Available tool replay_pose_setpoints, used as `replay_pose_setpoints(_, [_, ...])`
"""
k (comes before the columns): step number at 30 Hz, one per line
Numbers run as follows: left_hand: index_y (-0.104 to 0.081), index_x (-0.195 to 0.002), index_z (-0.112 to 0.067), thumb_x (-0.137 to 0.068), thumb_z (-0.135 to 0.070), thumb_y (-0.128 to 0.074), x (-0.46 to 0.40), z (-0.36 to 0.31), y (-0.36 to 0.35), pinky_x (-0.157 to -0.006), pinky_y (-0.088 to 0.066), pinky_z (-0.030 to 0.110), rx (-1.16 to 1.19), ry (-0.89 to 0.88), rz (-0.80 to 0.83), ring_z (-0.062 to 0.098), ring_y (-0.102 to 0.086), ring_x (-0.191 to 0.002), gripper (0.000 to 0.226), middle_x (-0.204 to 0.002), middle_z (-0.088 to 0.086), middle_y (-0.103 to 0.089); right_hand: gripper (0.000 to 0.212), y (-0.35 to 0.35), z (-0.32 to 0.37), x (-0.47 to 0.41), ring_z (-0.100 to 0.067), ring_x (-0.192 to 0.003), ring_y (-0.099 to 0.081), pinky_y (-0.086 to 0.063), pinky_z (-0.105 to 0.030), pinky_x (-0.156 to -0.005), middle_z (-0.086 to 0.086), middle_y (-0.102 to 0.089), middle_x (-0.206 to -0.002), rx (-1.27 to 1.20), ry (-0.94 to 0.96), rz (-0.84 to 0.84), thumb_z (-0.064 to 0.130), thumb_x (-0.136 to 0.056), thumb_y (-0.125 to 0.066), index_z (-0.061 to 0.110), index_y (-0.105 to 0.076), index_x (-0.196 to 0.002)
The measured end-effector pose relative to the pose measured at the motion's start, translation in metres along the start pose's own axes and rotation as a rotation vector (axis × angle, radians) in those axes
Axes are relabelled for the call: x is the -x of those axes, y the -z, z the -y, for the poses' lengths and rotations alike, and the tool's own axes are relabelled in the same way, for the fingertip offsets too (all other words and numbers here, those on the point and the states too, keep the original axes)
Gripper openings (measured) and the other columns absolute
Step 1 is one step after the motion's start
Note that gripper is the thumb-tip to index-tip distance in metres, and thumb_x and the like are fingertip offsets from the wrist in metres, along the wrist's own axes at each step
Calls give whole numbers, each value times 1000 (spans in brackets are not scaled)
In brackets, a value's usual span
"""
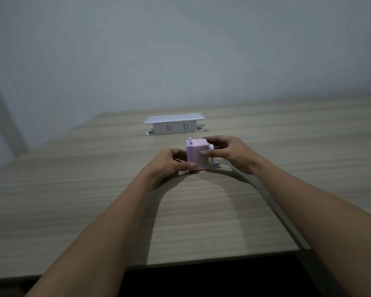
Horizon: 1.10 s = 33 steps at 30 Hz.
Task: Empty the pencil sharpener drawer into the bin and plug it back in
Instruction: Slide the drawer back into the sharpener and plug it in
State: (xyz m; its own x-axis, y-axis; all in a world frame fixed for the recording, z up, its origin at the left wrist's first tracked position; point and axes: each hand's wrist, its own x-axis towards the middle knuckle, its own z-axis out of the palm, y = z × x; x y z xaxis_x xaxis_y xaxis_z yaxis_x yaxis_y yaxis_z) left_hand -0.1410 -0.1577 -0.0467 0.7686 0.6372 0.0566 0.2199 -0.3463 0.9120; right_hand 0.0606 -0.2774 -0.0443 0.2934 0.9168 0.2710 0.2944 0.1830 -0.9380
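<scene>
A small lilac pencil sharpener (196, 153) stands upright on the wooden table (94, 200), with a crank handle (214, 163) sticking out of its right side. My left hand (169, 163) grips its lower left part, thumb pressed on the bottom front edge. My right hand (225, 150) holds the right side, fingers curled over the top rear and thumb on the front face. The drawer is hidden behind my left fingers. No bin is in view.
A white pop-up socket box (174, 124) with two outlets rises from the table behind the sharpener. A grey wall stands beyond. The table's front edge (201, 262) runs close to my body, with dark space below.
</scene>
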Motion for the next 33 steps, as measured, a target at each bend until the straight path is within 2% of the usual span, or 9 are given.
replay_pose_setpoints(3, [-70, -111, -18, -80, -14, -82, -6, -2, 3, -68, -58, 19, 32, -21, 2, 11, -74, -81, 33, -97, 2, -78, 56, 5, -3, -3, -22, -110, -71, -58, -30, -91, -7, -77, -114, 52, -56, 31, 9, -72, -88, 7, -69, -125])
replay_pose_setpoints(8, [-70, -122, -7, -78, -13, -83, -39, -10, 17, -90, -59, 32, 9, -37, -10, 22, -74, -100, 47, -108, 6, -77, 43, 12, -2, -30, -22, -98, -71, -56, -42, -95, -17, -77, -109, 45, -57, 1, 7, -72, -88, 4, -75, -113])
replay_pose_setpoints(14, [-67, -129, -7, -79, -17, -82, -99, -13, 33, -98, -54, 36, -15, -29, -6, 23, -71, -107, 53, -115, 7, -76, 40, 26, -6, -85, -17, -94, -71, -58, -22, -82, -17, -76, -113, 39, -38, -3, 2, -76, -84, 1, -73, -114])
replay_pose_setpoints(16, [-68, -127, -8, -80, -17, -82, -117, -14, 37, -96, -54, 34, -20, -32, -3, 23, -71, -107, 50, -114, 7, -76, 41, 29, -12, -102, -18, -93, -70, -57, -19, -79, -19, -75, -114, 39, -39, -15, 1, -77, -82, -2, -72, -116])
replay_pose_setpoints(20, [-69, -126, -6, -81, -16, -81, -161, -9, 44, -84, -55, 25, -12, -21, -5, 22, -72, -105, 47, -112, 7, -76, 41, 41, -29, -144, -25, -101, -71, -57, -33, -91, -17, -76, -113, 21, -67, -30, 5, -76, -84, 2, -72, -116])
replay_pose_setpoints(26, [-66, -126, -4, -85, -10, -77, -215, 6, 48, -68, -58, 22, 43, 41, 7, 17, -72, -91, 42, -108, 7, -75, 45, 56, -51, -196, -25, -107, -73, -58, -32, -93, -14, -76, -114, 9, -84, -16, 3, -78, -82, 2, -70, -122])
replay_pose_setpoints(29, [-67, -125, -2, -85, -7, -77, -230, 12, 49, -73, -59, 28, 73, 43, -12, 16, -73, -88, 42, -109, 12, -75, 43, 59, -58, -214, -31, -109, -72, -57, -40, -98, -15, -76, -113, 23, -98, -14, 6, -78, -82, 2, -71, -119])
replay_pose_setpoints(31, [-68, -123, 1, -84, -4, -77, -239, 17, 49, -67, -59, 23, 89, 42, -23, 10, -74, -77, 40, -104, 12, -76, 40, 59, -63, -222, -33, -108, -72, -58, -38, -94, -19, -76, -113, -1, -108, -9, 2, -78, -81, 0, -72, -116])
replay_pose_setpoints(33, [-69, -123, 1, -82, -5, -79, -247, 24, 48, -74, -60, 24, 78, 39, -25, 13, -74, -82, 42, -105, 12, -77, 38, 58, -69, -225, -30, -101, -73, -61, -33, -87, -23, -74, -114, -34, -113, 3, -1, -79, -79, -1, -71, -116])
